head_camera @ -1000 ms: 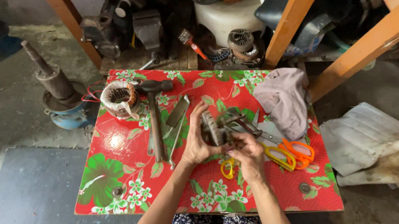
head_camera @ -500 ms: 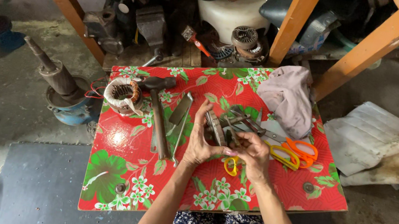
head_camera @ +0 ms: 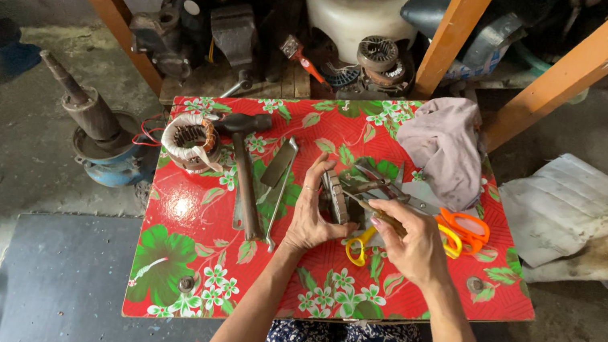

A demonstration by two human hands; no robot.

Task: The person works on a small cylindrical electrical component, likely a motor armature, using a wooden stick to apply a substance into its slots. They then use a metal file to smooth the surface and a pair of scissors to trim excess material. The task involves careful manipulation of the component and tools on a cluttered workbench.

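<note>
My left hand (head_camera: 311,211) grips a small dark metal part (head_camera: 335,198) upright over the red flowered table (head_camera: 183,217). My right hand (head_camera: 408,240) holds a thin screwdriver-like tool (head_camera: 365,205) whose tip points at that part. Just below the two hands lie yellow-handled scissors (head_camera: 357,246). Orange-handled scissors (head_camera: 464,229) lie just right of my right hand. A hammer (head_camera: 242,173) and flat metal bars (head_camera: 278,171) lie to the left of my left hand, and a copper-wound motor coil (head_camera: 189,141) sits at the table's far left.
A pink cloth (head_camera: 444,148) lies at the table's far right corner. Motor parts and machine scrap (head_camera: 371,55) are piled behind the table between orange wooden legs (head_camera: 455,36). A blue-based motor shaft (head_camera: 95,126) stands on the floor left; crumpled sacking (head_camera: 595,233) lies right.
My hands stay together at the table's middle on the small part; the tool in my right hand has shifted slightly. The view has drifted a little.
</note>
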